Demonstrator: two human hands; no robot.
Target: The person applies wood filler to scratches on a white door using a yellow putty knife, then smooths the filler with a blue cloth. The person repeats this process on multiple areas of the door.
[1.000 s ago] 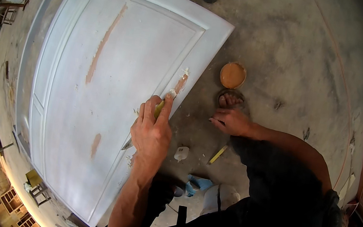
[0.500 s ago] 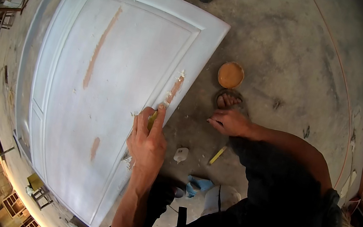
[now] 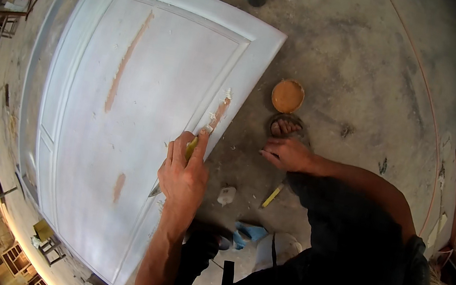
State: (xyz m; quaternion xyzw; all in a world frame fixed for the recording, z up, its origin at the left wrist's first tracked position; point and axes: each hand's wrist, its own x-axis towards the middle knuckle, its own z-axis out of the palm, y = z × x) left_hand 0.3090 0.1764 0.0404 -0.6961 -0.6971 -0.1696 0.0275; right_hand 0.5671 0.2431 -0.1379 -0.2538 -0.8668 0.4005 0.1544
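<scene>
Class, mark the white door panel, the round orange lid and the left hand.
white door panel (image 3: 77, 134), head view, bare flat middle.
round orange lid (image 3: 288, 96), head view, centre.
left hand (image 3: 184, 174), head view, back of hand.

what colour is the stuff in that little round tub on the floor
Orange-tan, seen in the head view: the tub sits right of the door.

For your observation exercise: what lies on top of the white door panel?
On the white door panel lie tan filler streaks and the left hand, pressing a yellow-handled scraper. The hand covers most of the tool.
</scene>
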